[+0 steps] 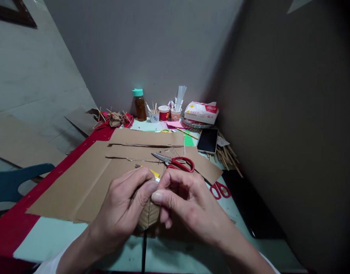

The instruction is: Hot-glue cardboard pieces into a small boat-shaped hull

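Note:
Near the front of the table, my left hand (128, 201) is closed around a rounded brown cardboard-like piece (149, 216) with a dark seam down its middle. The thumb presses on its upper edge. My right hand (183, 205) meets it there, thumb and fingers pinched together; what lies between those fingertips is hidden. Below the piece runs a narrow black strip (144, 251). Just beyond my hands lie red-handled scissors (179, 163), their blades pointing left, and a yellow tool (154, 173), partly covered by my fingers.
Flat cardboard sheets (86, 182) cover the table's middle and left. A second red-handled pair of scissors (220, 190), a phone (208, 140) and wooden sticks (227, 154) lie right. Behind stand a bottle (140, 108), paper cups (164, 114) and a tissue pack (201, 112).

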`<state>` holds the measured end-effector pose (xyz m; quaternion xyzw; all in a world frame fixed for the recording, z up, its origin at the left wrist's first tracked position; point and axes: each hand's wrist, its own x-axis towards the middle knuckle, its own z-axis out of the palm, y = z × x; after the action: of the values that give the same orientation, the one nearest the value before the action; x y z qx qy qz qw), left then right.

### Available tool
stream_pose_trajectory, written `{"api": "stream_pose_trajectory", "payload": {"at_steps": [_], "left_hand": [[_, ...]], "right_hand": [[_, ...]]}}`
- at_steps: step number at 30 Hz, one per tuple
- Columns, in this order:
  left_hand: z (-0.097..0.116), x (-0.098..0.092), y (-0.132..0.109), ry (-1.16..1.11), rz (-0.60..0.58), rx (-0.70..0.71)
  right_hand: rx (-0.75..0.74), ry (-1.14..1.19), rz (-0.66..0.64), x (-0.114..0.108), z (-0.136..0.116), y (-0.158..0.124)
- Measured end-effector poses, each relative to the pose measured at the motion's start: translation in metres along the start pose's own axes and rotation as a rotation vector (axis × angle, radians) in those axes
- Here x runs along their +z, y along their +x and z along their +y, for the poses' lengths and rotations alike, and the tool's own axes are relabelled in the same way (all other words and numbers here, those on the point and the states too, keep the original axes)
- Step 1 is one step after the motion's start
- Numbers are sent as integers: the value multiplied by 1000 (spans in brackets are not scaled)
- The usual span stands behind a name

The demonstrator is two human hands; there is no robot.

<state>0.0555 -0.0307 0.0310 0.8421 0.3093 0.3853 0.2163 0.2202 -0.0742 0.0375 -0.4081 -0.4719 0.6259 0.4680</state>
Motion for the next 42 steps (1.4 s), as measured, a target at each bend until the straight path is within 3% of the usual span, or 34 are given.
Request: {"api": "stream_pose_trajectory", "payload": {"at_steps": [14, 22, 28, 32, 39, 42], "left_hand": [[13, -7, -4, -50, 63, -33], [7, -7, -5, -115, 132, -187], [0, -9, 8, -249, 209, -362], [0, -9, 19, -248, 290, -340], [8, -3, 27, -230, 302, -256], [9, 1, 26, -165, 276, -203]], "right_hand": [[-63, 4, -24, 4, 2, 0], [-213, -82, -70, 0, 1, -2], [-375, -95, 268, -6, 7, 5], [-441, -132, 350, -7, 12, 8], [-311, -317, 98, -1, 5, 3], [-276, -250, 12, -2, 5, 5]]}}
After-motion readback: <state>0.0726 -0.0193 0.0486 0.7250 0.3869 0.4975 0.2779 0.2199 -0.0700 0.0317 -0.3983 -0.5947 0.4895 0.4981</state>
